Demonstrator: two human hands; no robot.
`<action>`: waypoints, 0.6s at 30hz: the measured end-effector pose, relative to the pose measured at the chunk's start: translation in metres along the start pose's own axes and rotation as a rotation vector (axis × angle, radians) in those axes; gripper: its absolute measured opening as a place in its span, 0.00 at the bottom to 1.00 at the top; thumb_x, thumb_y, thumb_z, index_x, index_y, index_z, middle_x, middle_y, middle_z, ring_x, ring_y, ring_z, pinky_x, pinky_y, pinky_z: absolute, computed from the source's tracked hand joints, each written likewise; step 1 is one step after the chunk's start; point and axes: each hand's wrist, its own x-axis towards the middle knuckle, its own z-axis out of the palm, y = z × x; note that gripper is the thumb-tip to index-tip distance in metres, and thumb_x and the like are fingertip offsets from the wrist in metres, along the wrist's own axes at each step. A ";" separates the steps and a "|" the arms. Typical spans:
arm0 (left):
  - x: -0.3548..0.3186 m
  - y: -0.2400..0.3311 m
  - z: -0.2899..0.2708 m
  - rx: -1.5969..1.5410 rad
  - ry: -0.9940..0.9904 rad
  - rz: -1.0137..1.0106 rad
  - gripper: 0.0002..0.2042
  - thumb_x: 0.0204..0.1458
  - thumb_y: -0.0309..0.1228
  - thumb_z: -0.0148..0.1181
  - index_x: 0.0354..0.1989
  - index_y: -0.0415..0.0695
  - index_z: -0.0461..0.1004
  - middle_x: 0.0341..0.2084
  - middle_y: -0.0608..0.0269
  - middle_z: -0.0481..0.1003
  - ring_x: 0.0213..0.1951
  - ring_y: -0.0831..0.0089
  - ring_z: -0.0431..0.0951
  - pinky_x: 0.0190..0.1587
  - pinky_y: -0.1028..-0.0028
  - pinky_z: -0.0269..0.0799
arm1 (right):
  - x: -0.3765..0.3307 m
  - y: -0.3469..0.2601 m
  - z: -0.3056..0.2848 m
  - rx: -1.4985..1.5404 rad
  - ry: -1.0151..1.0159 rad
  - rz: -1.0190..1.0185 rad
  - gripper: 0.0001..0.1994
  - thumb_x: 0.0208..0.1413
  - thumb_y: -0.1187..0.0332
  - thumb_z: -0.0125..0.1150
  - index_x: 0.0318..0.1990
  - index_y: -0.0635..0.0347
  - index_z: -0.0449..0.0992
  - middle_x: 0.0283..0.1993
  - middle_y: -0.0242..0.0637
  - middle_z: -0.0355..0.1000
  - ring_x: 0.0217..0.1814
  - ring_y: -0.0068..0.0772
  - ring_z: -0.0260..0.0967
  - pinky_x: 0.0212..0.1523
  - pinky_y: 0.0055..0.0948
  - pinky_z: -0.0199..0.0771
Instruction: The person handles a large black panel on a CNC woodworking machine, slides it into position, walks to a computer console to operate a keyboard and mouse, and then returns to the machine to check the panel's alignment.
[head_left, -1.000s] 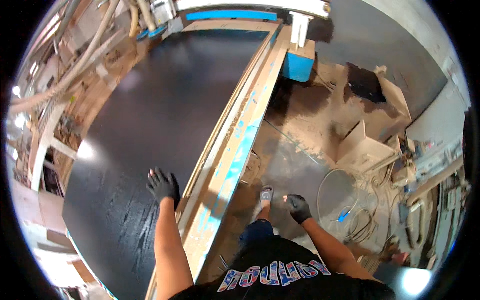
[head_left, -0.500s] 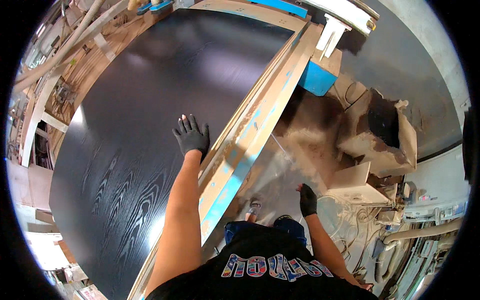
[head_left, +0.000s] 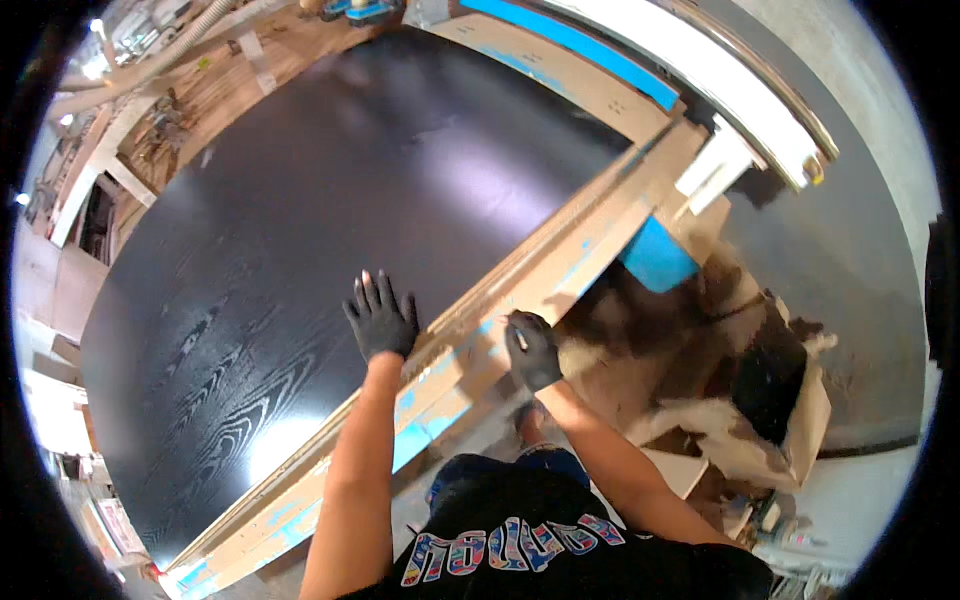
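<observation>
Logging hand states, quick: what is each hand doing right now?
Left hand: open, fingers spread, flat on the black wood-grain panel.
Right hand: curled on the wooden frame edge; whether it grips anything cannot be told.

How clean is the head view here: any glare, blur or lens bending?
Head view: bright glare patches on the black wood-grain panel; fisheye bends the wooden table edge; black vignette rings the frame; left hand and right hand reasonably sharp; rim clutter soft.
</observation>
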 end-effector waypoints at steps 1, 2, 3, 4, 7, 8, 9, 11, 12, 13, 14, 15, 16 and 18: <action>-0.002 0.002 -0.001 0.003 0.017 -0.007 0.31 0.62 0.51 0.36 0.69 0.47 0.52 0.70 0.52 0.48 0.71 0.56 0.45 0.68 0.48 0.38 | 0.028 -0.004 0.005 0.013 -0.023 -0.102 0.08 0.53 0.75 0.57 0.41 0.59 0.78 0.39 0.43 0.75 0.43 0.47 0.72 0.46 0.38 0.72; -0.005 0.001 -0.001 0.015 0.000 -0.022 0.31 0.61 0.51 0.37 0.69 0.47 0.52 0.70 0.52 0.48 0.71 0.56 0.45 0.68 0.48 0.38 | 0.053 -0.005 0.015 0.033 -0.049 -0.208 0.09 0.52 0.75 0.58 0.41 0.58 0.78 0.40 0.42 0.75 0.45 0.46 0.72 0.48 0.39 0.72; -0.005 0.004 0.000 0.024 -0.021 -0.034 0.30 0.61 0.50 0.38 0.69 0.47 0.53 0.70 0.52 0.48 0.71 0.56 0.45 0.68 0.48 0.38 | 0.075 -0.006 0.027 0.017 -0.101 -0.264 0.11 0.51 0.73 0.59 0.43 0.58 0.78 0.43 0.42 0.74 0.48 0.46 0.71 0.51 0.40 0.70; -0.005 0.006 -0.001 0.027 -0.011 -0.042 0.30 0.61 0.50 0.38 0.69 0.47 0.53 0.70 0.52 0.48 0.71 0.56 0.45 0.68 0.48 0.38 | 0.095 -0.007 0.038 -0.002 -0.155 -0.315 0.13 0.50 0.72 0.60 0.45 0.57 0.77 0.47 0.42 0.74 0.52 0.45 0.69 0.54 0.41 0.68; -0.008 0.007 -0.013 -0.057 -0.078 -0.071 0.31 0.60 0.50 0.40 0.69 0.48 0.53 0.70 0.53 0.48 0.72 0.57 0.44 0.69 0.50 0.35 | 0.143 -0.006 0.079 -0.072 -0.303 -0.403 0.16 0.51 0.64 0.60 0.48 0.55 0.76 0.55 0.42 0.70 0.60 0.45 0.63 0.60 0.44 0.62; -0.010 0.004 -0.014 -0.056 -0.082 -0.074 0.31 0.60 0.50 0.40 0.69 0.48 0.53 0.70 0.53 0.48 0.72 0.57 0.44 0.69 0.50 0.35 | 0.150 0.003 0.105 -0.089 -0.352 -0.418 0.19 0.52 0.60 0.59 0.51 0.54 0.75 0.58 0.43 0.68 0.62 0.45 0.61 0.62 0.44 0.60; -0.010 0.004 -0.015 -0.058 -0.080 -0.074 0.31 0.60 0.49 0.40 0.69 0.48 0.53 0.70 0.53 0.48 0.72 0.57 0.44 0.69 0.50 0.34 | 0.156 0.005 0.123 -0.097 -0.445 -0.375 0.21 0.53 0.58 0.58 0.54 0.53 0.74 0.62 0.43 0.65 0.65 0.45 0.58 0.64 0.45 0.58; -0.007 0.007 -0.018 -0.068 -0.073 -0.064 0.31 0.60 0.49 0.42 0.69 0.46 0.54 0.70 0.53 0.48 0.71 0.56 0.44 0.69 0.50 0.34 | 0.170 0.005 0.153 -0.134 -0.638 -0.337 0.25 0.54 0.53 0.55 0.59 0.52 0.70 0.68 0.43 0.58 0.71 0.44 0.50 0.68 0.45 0.52; -0.006 0.006 -0.013 -0.057 -0.088 -0.060 0.31 0.60 0.48 0.41 0.69 0.46 0.54 0.70 0.53 0.48 0.71 0.57 0.44 0.69 0.50 0.34 | 0.177 0.004 0.166 -0.164 -0.739 -0.336 0.27 0.55 0.51 0.54 0.61 0.51 0.68 0.70 0.43 0.54 0.74 0.44 0.46 0.70 0.46 0.49; -0.005 0.008 -0.015 -0.041 -0.097 -0.060 0.30 0.60 0.48 0.41 0.68 0.46 0.54 0.70 0.53 0.47 0.72 0.57 0.43 0.69 0.50 0.34 | 0.181 0.007 0.184 -0.171 -0.793 -0.357 0.30 0.56 0.49 0.51 0.64 0.51 0.65 0.73 0.42 0.50 0.76 0.44 0.39 0.73 0.46 0.40; -0.003 0.010 -0.017 -0.031 -0.111 -0.058 0.30 0.60 0.48 0.41 0.68 0.45 0.55 0.70 0.52 0.47 0.72 0.58 0.43 0.69 0.50 0.34 | 0.190 0.008 0.193 -0.177 -0.785 -0.356 0.30 0.56 0.49 0.51 0.64 0.51 0.65 0.73 0.42 0.50 0.76 0.44 0.39 0.73 0.46 0.40; 0.000 0.015 -0.018 -0.066 -0.095 -0.047 0.30 0.60 0.47 0.42 0.68 0.45 0.56 0.70 0.51 0.48 0.72 0.58 0.44 0.70 0.52 0.34 | 0.199 0.011 0.199 -0.234 -0.835 -0.360 0.31 0.57 0.48 0.49 0.65 0.52 0.63 0.73 0.42 0.48 0.77 0.43 0.38 0.73 0.46 0.36; 0.000 0.013 -0.019 -0.060 -0.095 -0.056 0.30 0.60 0.47 0.42 0.68 0.45 0.56 0.70 0.51 0.48 0.72 0.58 0.44 0.70 0.52 0.34 | 0.205 0.007 0.206 -0.277 -0.900 -0.375 0.32 0.57 0.47 0.48 0.66 0.53 0.61 0.74 0.42 0.46 0.77 0.43 0.36 0.74 0.46 0.33; 0.001 0.013 -0.019 -0.077 -0.097 -0.071 0.29 0.59 0.47 0.43 0.67 0.45 0.58 0.69 0.50 0.50 0.71 0.57 0.45 0.70 0.53 0.34 | 0.231 0.013 0.213 -0.301 -0.947 -0.394 0.33 0.59 0.47 0.45 0.68 0.54 0.57 0.75 0.41 0.42 0.78 0.42 0.34 0.74 0.44 0.30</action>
